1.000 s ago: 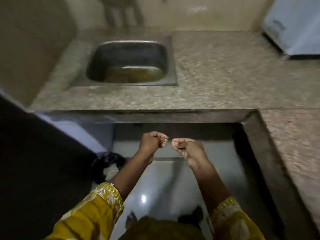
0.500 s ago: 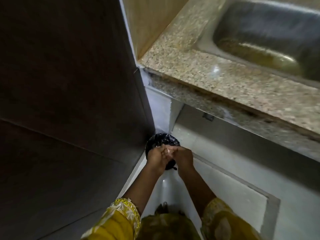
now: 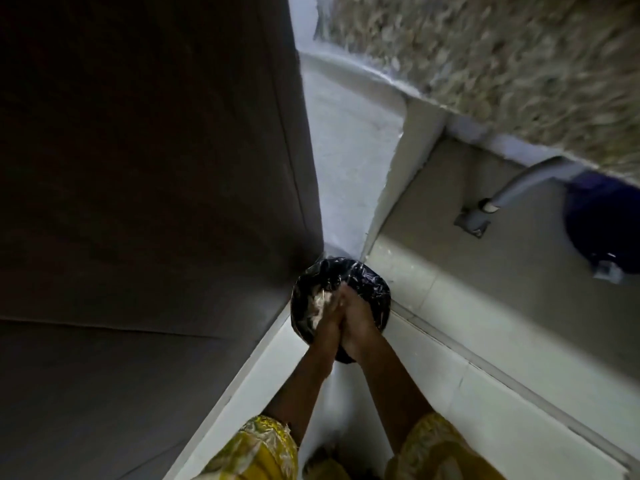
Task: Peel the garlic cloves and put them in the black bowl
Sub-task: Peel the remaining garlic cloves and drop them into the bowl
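Note:
My left hand (image 3: 325, 325) and my right hand (image 3: 358, 318) are pressed flat against each other, palm to palm, with the fingers straight. They hang just above a small round bin lined with a black plastic bag (image 3: 369, 284) that stands on the floor in a corner. Pale papery peels (image 3: 316, 304) lie inside the bag, just left of my hands. Whether anything sits between my palms is hidden. No garlic clove or black bowl is in view.
A tall dark cabinet side (image 3: 156, 168) fills the left. The speckled granite counter edge (image 3: 519, 64) overhangs at upper right, with a grey pipe (image 3: 519, 188) and a dark blue object (image 3: 602, 220) beneath it. Pale floor tiles (image 3: 485, 358) lie around the bin.
The view swung from the sink and counter down to the bin in the corner. My hands moved from pinching at the fingertips to lying flat together over the bag.

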